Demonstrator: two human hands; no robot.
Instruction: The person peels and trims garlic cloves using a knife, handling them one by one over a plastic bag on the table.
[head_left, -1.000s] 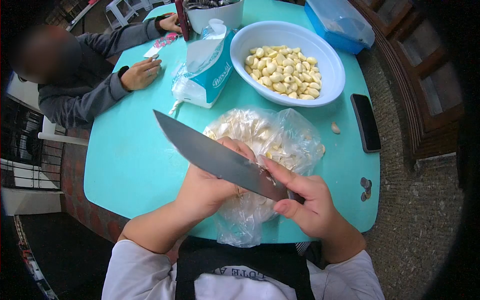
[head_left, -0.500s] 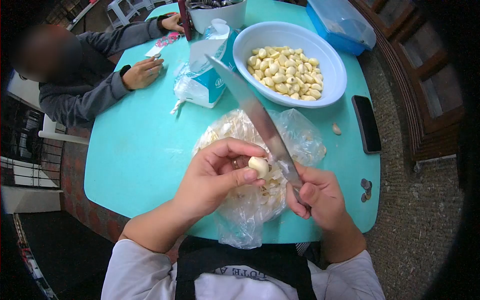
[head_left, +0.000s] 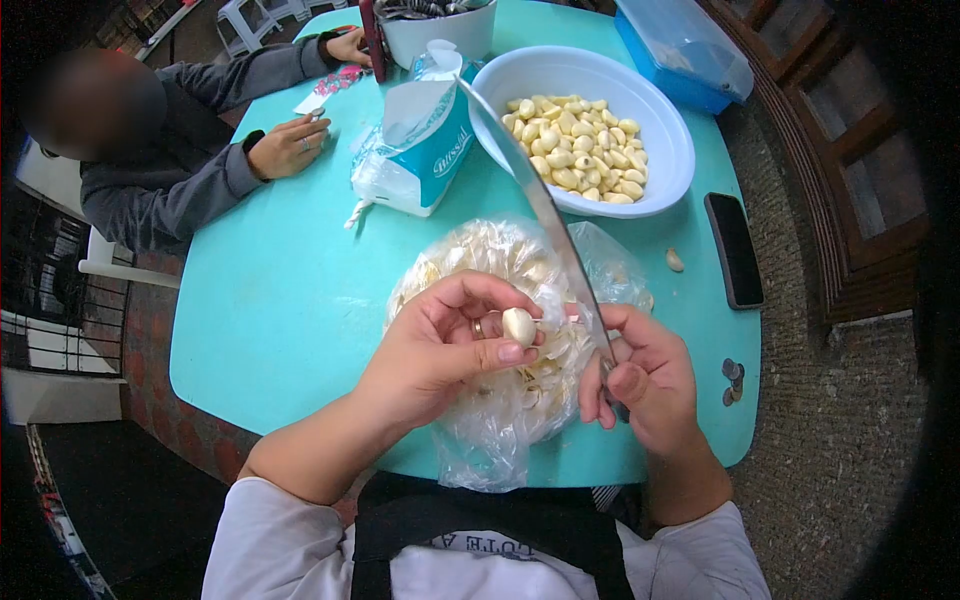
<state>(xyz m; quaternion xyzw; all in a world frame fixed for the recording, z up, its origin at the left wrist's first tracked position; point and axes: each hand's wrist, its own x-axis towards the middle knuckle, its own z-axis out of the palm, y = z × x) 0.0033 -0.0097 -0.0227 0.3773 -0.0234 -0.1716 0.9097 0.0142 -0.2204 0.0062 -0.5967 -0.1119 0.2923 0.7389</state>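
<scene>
Between the thumb and fingers of my left hand (head_left: 440,340) is a pale, peeled garlic clove (head_left: 518,327). My right hand (head_left: 645,375) grips a long knife (head_left: 545,210) near its lower end, the blade slanting up and to the left, apart from the clove. Beneath both hands lies a clear plastic bag (head_left: 485,455) holding garlic skins (head_left: 540,385). Beyond it, a light blue basin (head_left: 675,150) contains many peeled garlic cloves (head_left: 580,150).
A tissue pack (head_left: 425,150) stands left of the basin. Along the right edge are a phone (head_left: 734,250), a lone clove (head_left: 674,260) and several coins (head_left: 733,380). A blue lidded box (head_left: 685,50) sits at the back. At the left, another person's hand (head_left: 290,147) rests on the table (head_left: 265,320).
The knife blade has turned and shifted right, away from the clove, as my right hand's fingers moved on it. My left hand keeps the clove in nearly the same place.
</scene>
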